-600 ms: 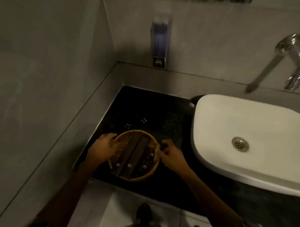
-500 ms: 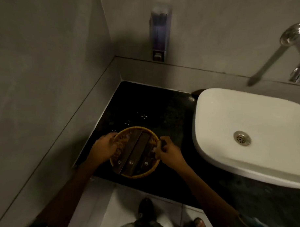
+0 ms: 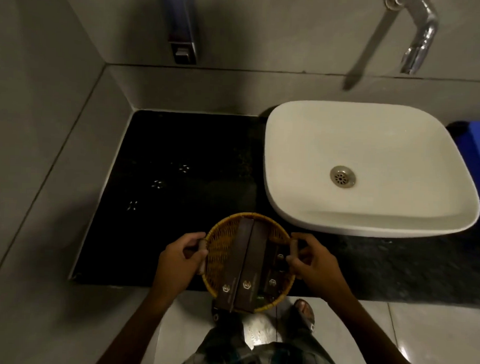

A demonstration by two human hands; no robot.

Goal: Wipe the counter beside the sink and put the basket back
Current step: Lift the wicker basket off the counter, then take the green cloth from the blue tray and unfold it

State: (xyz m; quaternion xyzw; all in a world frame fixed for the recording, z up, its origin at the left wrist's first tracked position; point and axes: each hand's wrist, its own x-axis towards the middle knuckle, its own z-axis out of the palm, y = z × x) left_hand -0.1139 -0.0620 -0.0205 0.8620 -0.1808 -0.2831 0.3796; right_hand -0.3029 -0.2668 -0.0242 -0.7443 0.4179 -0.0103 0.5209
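The round wicker basket (image 3: 249, 261) is being held at lower centre, straddling the counter's (image 3: 180, 152) front edge. It is being gripped between both hands, left hand (image 3: 180, 257) and right hand (image 3: 313, 262) each curled around a side handle. The boxes (image 3: 246, 266) inside are lying lengthwise, bottom to top of frame.

There's a soap dispenser (image 3: 182, 30) on the wall, a chrome tap (image 3: 418, 33), and something blue (image 3: 476, 154) far right.
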